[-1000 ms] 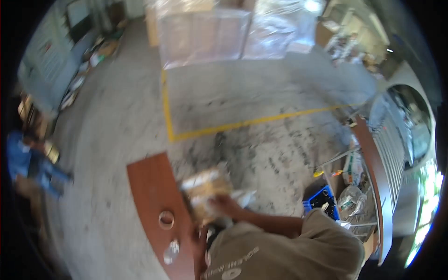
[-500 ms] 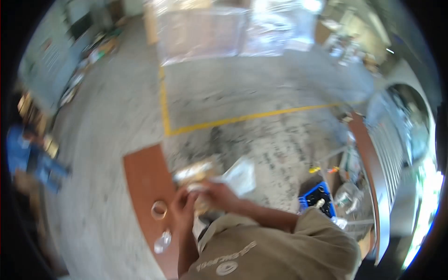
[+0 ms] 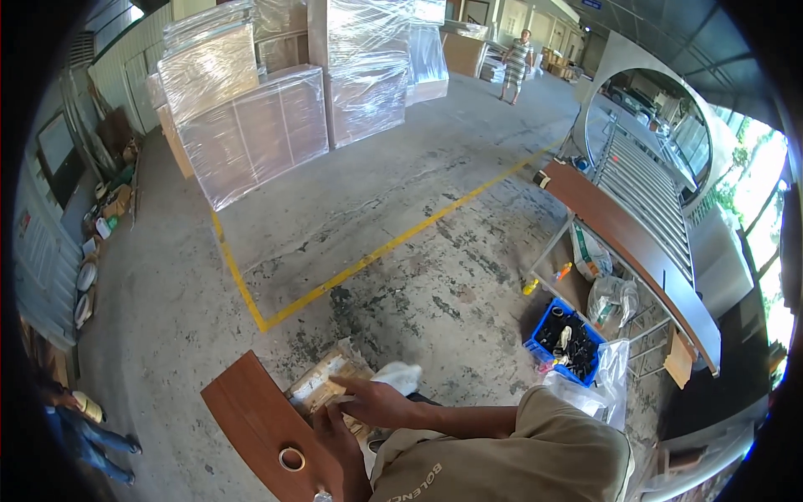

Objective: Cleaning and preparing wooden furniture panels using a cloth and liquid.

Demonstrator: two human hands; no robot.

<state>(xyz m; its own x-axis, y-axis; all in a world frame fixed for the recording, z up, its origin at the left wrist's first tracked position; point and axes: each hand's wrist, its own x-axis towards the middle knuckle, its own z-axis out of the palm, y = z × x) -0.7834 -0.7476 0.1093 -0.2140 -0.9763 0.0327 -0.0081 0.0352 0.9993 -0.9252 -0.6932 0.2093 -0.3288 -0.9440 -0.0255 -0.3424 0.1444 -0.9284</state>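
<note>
My left hand (image 3: 337,439) and my right hand (image 3: 376,402) meet over the right edge of a curved brown wood-look board (image 3: 247,402). The left fingers are bent up against the right hand's fingertips. My right index finger reaches out to the left while the thumb side is closed. Whatever small thing may lie between the fingers I cannot make out. On the board, left of my left hand, lies a pale-rimmed ring (image 3: 291,458) like a roll of tape. A bit of clear plastic (image 3: 322,495) shows below it. Under the hands is a worn wooden block or crate (image 3: 314,381).
A blue crate of dark parts (image 3: 573,339) stands to the right, beside a roller conveyor (image 3: 644,197) with a long brown panel (image 3: 627,243). Film-wrapped stacks (image 3: 259,134) stand beyond the yellow floor line (image 3: 376,253). One person (image 3: 516,67) stands far off, another (image 3: 88,443) at left.
The view has swung to the right and up, bringing the conveyor, stacks and far person in clearly. My hands stay together; the white thing seen at the fingers before no longer shows.
</note>
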